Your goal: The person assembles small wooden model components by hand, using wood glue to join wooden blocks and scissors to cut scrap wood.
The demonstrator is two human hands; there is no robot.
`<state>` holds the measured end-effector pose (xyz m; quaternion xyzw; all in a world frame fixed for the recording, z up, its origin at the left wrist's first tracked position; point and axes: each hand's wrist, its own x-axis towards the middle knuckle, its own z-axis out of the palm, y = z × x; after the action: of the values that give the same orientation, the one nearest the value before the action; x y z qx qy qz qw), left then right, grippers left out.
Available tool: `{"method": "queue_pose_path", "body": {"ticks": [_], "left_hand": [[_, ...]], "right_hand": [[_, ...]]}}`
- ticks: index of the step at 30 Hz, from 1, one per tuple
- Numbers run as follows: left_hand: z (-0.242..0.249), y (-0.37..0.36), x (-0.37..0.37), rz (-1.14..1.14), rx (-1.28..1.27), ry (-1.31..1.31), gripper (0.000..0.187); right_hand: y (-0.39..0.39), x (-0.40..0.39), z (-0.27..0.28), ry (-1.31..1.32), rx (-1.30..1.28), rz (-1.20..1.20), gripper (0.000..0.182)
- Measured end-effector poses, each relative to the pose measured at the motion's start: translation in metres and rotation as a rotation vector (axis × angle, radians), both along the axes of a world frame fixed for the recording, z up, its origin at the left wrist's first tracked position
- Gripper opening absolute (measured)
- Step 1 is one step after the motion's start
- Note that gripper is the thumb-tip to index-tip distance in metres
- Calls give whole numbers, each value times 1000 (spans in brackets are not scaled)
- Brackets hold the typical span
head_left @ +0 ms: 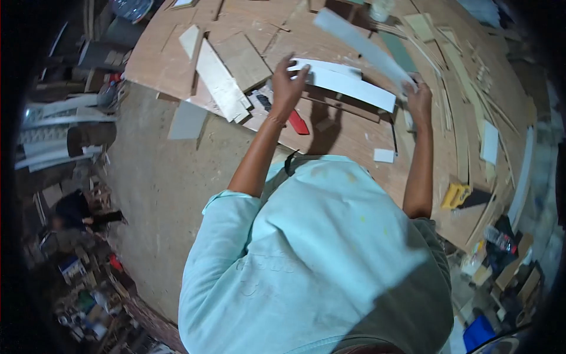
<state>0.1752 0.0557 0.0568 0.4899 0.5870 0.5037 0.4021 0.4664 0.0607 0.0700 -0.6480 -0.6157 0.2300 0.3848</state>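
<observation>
My left hand [289, 87] is closed on the left end of a white panel [351, 89], its thumb and fingers around the edge. A second white strip [333, 67] shows just behind that panel, and brown wood edges show below it. In my right hand [418, 101] is the lower end of a long pale strip [365, 47], which slants up and away to the left. Under my left wrist, on the wooden table [359, 138], lie a red-handled tool [299, 122] and a dark tool [262, 100]. A small white block [384, 156] lies near the table's front edge.
Boards [215, 76] lie to the left, overhanging the table edge. Long wood strips [466, 100] cover the right side, with a yellow-handled saw [457, 194] near the front. Another person [76, 212] is at far left, among clutter on the floor.
</observation>
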Motion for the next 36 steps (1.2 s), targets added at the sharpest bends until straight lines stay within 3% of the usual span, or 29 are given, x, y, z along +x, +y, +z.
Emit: {"method": "queue_pose_path", "body": {"ticks": [4, 7, 9, 10, 12, 14, 18, 21, 22, 25, 28, 36], "left_hand": [[18, -35, -7, -15, -54, -349, 55], [15, -59, -18, -69, -68, -397, 44], [-2, -69, -27, -136, -170, -373, 26], [-10, -70, -29, -166, -173, -375, 26], [-22, -74, -34, -173, -229, -464, 16], [-24, -72, -37, -224, -216, -491, 17], [-43, -63, -45, -225, -243, -439, 16], [-51, -54, -53, -161, -169, 33, 17], [-55, -52, -56, -167, -170, 37, 17], [-68, -34, -58, -162, -133, 422, 23], [-64, -34, -50, -67, 50, 540, 24], [-56, -36, -44, -79, -27, 442, 27]], "right_hand": [[-62, -22, 14, 137, -176, 102, 18], [-93, -33, 4, 129, -338, 131, 20], [-109, -34, -7, 75, -297, 90, 21], [-115, -37, -13, 11, -262, 86, 22], [-125, -40, -28, 77, -195, -17, 26], [-127, -42, -56, 428, -170, -381, 34], [-127, -53, -85, 396, -166, -580, 33], [-117, -59, -94, 361, -99, -622, 31], [-115, -62, -96, 382, -75, -631, 30], [-103, -66, -104, 371, -6, -640, 28], [-99, -63, -111, 331, 43, -651, 29], [-102, -60, -99, 107, 23, -651, 25]]}}
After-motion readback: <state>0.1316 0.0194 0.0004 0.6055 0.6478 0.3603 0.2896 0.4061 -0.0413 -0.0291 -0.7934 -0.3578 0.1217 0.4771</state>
